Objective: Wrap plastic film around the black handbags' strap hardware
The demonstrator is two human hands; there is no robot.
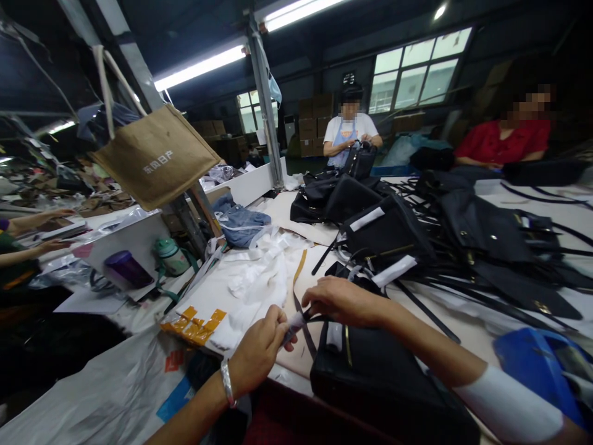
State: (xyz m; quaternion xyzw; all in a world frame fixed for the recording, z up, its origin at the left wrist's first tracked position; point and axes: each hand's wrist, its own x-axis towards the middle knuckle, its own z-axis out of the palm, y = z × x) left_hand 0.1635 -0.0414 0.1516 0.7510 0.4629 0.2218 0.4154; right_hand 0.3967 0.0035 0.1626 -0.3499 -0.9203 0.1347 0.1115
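My left hand (259,347), with a silver bracelet at the wrist, is closed around a piece of white wrapping (296,320) on a dark strap. Just to its right my right hand (340,301) has its fingers bent together on the strap's dark end, which they mostly hide. Below my right forearm sits a black bag (370,371) with a gold zipper and a short white wrapped piece on top. A thin brown and yellow strip (299,278) runs along the table behind my hands.
More black bags (389,228) with loose straps cover the table's middle and right. White sheets (259,272) lie left of my hands. A brown tote (160,154) hangs from a post. A blue container (537,371) stands at right. Co-workers sit across the table.
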